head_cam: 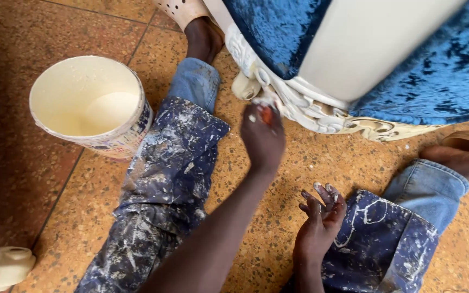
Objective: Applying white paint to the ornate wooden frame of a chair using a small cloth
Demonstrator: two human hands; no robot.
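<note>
Speckled orange-brown floor tiles (310,163) fill the view, and on them a person is seated with legs spread in paint-spattered denim trousers (169,163). Between the legs stands an upholstered chair or sofa with blue velvet fabric (441,70) and a carved cream frame (305,108).

The left hand (261,138) is raised to the carved frame, its grip closed around a small reddish-orange piece (267,115), apparently a scrap of abrasive or an applicator, pressed against the scrollwork near the foot. Exactly what the piece is cannot be told. It is judged to be light, thin and pliable, best pinched between fingertips and thumb so that it can be bent into the carving's grooves; with filler on the fingers it is likely to be slippery.

The right hand (321,214) is held apart, near the right knee, fingers spread and loosely curled, smeared with pale paste and holding nothing.

A white bucket (90,103) of cream paste stands beside the left leg, well apart from both hands. It is probably heavy and is best lifted by the rim.
</note>
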